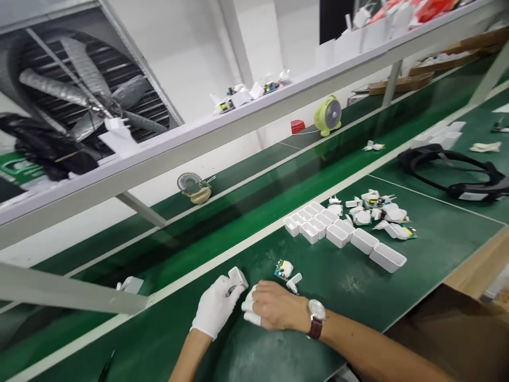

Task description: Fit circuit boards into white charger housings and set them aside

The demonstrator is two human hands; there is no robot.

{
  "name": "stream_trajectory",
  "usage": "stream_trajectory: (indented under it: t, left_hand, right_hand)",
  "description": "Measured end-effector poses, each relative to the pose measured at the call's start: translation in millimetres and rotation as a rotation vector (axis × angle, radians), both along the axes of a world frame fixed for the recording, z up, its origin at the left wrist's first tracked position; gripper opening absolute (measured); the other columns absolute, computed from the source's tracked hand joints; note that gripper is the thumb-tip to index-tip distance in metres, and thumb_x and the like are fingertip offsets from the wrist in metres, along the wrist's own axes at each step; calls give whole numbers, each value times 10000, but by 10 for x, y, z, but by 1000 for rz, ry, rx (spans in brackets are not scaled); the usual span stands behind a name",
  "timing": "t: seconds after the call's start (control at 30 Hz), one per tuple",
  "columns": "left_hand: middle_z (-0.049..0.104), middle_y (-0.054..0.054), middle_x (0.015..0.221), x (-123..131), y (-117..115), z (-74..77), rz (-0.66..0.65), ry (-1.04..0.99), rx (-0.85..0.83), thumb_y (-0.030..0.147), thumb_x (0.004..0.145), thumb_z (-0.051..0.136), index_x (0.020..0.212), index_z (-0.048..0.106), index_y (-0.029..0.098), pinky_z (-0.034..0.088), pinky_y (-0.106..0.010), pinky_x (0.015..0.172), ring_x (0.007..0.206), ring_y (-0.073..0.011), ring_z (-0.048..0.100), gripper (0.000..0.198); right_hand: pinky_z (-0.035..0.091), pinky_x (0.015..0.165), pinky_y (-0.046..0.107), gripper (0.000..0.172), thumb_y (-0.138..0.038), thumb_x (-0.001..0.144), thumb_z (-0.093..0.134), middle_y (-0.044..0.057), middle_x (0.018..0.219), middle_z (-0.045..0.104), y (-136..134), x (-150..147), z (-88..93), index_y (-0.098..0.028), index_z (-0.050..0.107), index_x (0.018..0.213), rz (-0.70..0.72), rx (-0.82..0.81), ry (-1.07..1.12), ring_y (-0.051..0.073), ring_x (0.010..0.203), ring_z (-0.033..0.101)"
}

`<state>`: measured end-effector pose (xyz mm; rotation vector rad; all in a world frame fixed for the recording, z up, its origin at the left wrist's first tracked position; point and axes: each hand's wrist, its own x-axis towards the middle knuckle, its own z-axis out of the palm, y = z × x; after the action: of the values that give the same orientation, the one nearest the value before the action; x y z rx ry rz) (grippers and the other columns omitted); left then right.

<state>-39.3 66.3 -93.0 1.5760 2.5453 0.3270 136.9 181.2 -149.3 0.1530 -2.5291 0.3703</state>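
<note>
My left hand (217, 305), in a white glove, grips a small white open-topped plastic case (237, 277), tilted with its hollow side showing. Close beside it on the right is my right hand (272, 306), with white covers on some fingertips and a watch at the wrist. Its fingers are curled together, and whatever they may hold is hidden. Just beyond the right hand, a small circuit board (283, 269) with a white part on it lies on the green table (342, 297). Next to the board lies a white plug piece (294, 283).
Several empty white cases (363, 241) stand in rows to the right. Behind them is a pile of circuit boards with white plugs (393, 212). A black headband (469, 178) lies far right. A green conveyor belt (222, 225) runs behind, under a shelf (191, 139). A dark pen-like tool (106, 366) lies front left.
</note>
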Motion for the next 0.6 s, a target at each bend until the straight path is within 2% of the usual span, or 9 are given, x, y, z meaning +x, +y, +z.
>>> stream_trajectory:
  t: [0.07,0.17,0.2,0.27,0.3,0.37,0.5,0.6]
  left_hand:
    - [628,-16,884,24,-59,32,29,-64,84,455,852,663,1010,701,271,497,-291,732,782,-187,640,246]
    - [620,-74,1170,-71,-129,-2,98,-158,238,453,713,804,1283,587,227,513,-354,935,1034,-243,632,651]
    - [575,-94,1297,-112,-152,-49,105,-209,263,424,673,836,1365,524,222,494,-375,1000,1142,-267,600,785]
    - [453,-103,1477,-163,-181,-180,78,-340,280,361,629,862,1462,418,241,450,-402,1085,1306,-298,509,951]
    - [422,-97,1513,-166,-183,-254,55,-414,285,333,630,857,1487,382,255,433,-408,1109,1347,-301,477,983]
    - [452,-85,1500,-133,-158,-384,18,-540,298,281,672,809,1509,341,266,399,-413,1144,1363,-283,473,959]
    - [567,-73,1346,-14,-81,-509,47,-571,336,249,715,745,1425,448,240,424,-389,1117,1249,-249,569,770]
    - [580,-57,1211,47,-121,-507,112,-516,338,297,646,822,1359,501,233,497,-368,1016,1102,-239,621,785]
  right_hand:
    - [471,785,367,277,-381,1002,501,67,809,683,109,116,127,-167,677,1024,-118,-51,35,217,811,623]
    - [480,889,449,484,-443,972,557,169,1086,681,292,340,184,-95,547,1309,-309,-86,-2,312,1044,616]
    - [484,890,468,540,-477,942,597,193,1116,668,341,416,149,-77,544,1300,-380,-83,-32,337,1063,609]
    - [498,827,488,493,-519,880,661,208,1021,670,404,549,17,-82,624,1104,-509,-47,-124,370,992,621]
    - [501,782,487,431,-521,863,676,194,935,668,414,602,-64,-107,639,979,-559,-23,-175,367,918,629]
    - [495,734,476,319,-468,871,663,159,823,646,404,672,-214,-157,611,823,-621,25,-264,341,813,625]
    - [485,771,467,162,-323,900,589,150,854,644,348,698,-347,-175,588,835,-675,38,-290,327,846,617]
    - [482,799,464,122,-283,893,579,154,899,651,350,695,-342,-163,596,893,-684,22,-278,327,883,619]
